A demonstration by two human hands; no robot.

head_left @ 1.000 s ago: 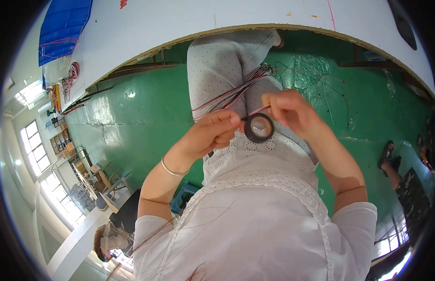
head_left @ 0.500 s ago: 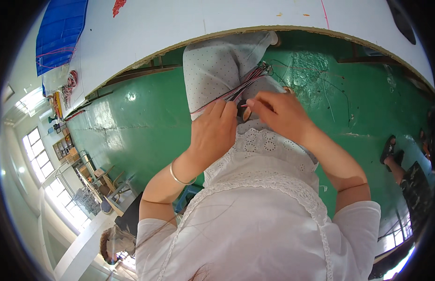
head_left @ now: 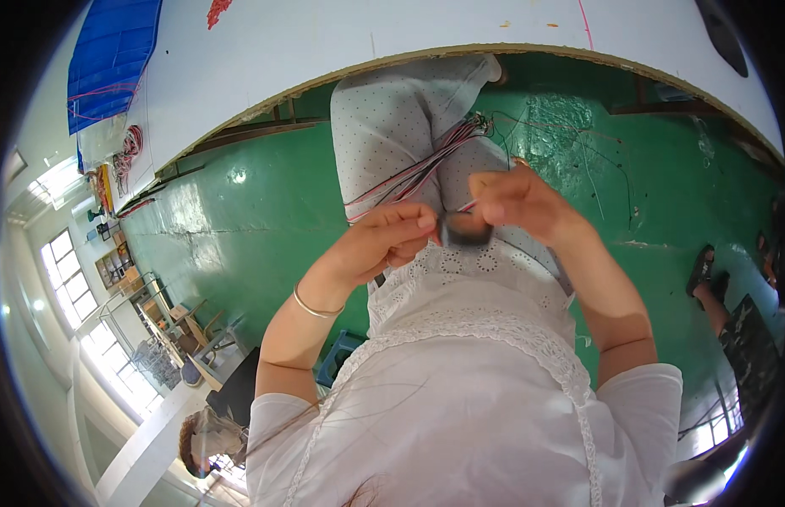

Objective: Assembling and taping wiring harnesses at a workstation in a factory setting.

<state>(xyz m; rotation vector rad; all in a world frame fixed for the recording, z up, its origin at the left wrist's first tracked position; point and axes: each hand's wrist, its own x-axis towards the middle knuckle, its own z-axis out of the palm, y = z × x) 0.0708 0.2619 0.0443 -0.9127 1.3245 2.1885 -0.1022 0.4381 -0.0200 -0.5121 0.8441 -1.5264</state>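
Since the frame a second earlier, both hands had closed together at picture centre, and the roll of dark tape (head_left: 467, 232), then held open and facing the camera, had turned edge-on and become half hidden.

Item: left hand (head_left: 391, 241), centre of frame, bangle (head_left: 312, 308) at the wrist; fingers curled, tips pinching at the left side of the roll.
Item: right hand (head_left: 509, 198), just right of centre; fingers bent over the top of the roll, pinching it and a thin pale strand.
Item: bundle of red, white and dark wires (head_left: 418, 173), running from between the hands up and right to a loose plugged end (head_left: 477, 125) over the person's lap.
Item: roll of tape, wedged between both hands, touching each, directly above the white lace top (head_left: 460, 355).
Surroundings: green floor (head_left: 232, 228); white desk (head_left: 392, 34) across the upper frame; another person's sandalled foot (head_left: 703, 269) at right edge.

Risk, judged: with the bundle hanging free and unsupported, wires might slip from the pinch or splay; the tape might stick to itself or wrinkle if tension slackened.
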